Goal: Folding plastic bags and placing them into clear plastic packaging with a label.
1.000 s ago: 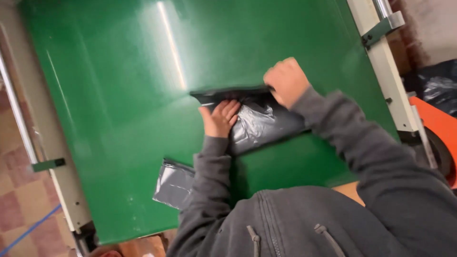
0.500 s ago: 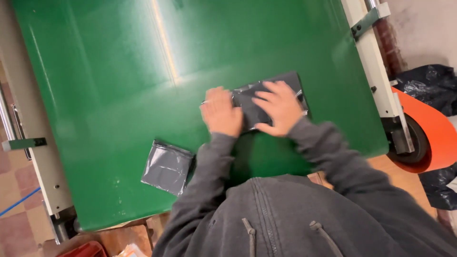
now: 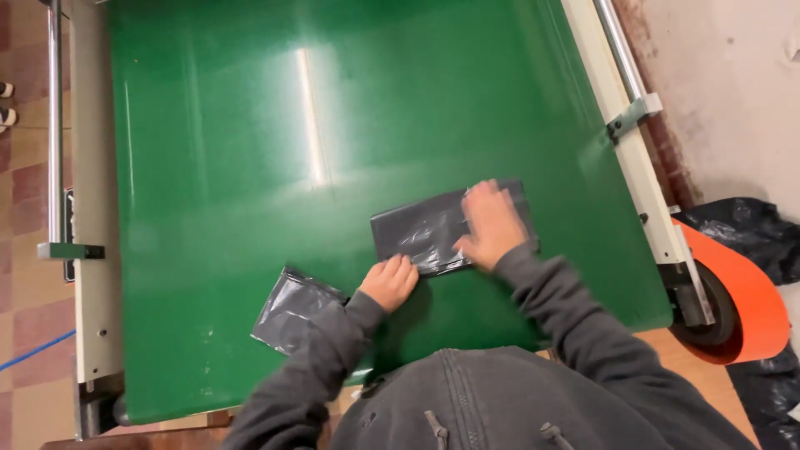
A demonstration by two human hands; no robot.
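Note:
A folded dark grey plastic bag (image 3: 421,233) lies flat on the green belt (image 3: 250,167). My right hand (image 3: 492,225) rests palm down on the bag's right half, fingers spread. My left hand (image 3: 390,282) sits at the bag's lower left edge with the fingers curled, touching it. A second folded grey bag (image 3: 290,307) lies on the belt to the left, partly under my left sleeve. Both arms wear a dark grey hooded top.
The belt runs between white side rails (image 3: 629,142) with metal brackets. An orange roller guard (image 3: 737,296) and black plastic sacks (image 3: 750,229) stand at the right. A tiled floor (image 3: 29,308) shows at the left, with a steel bar (image 3: 54,125) along the frame.
The bag went from half unfolded to folded flat. My right hand has slid to its right half and my left hand has drawn back to its lower left edge.

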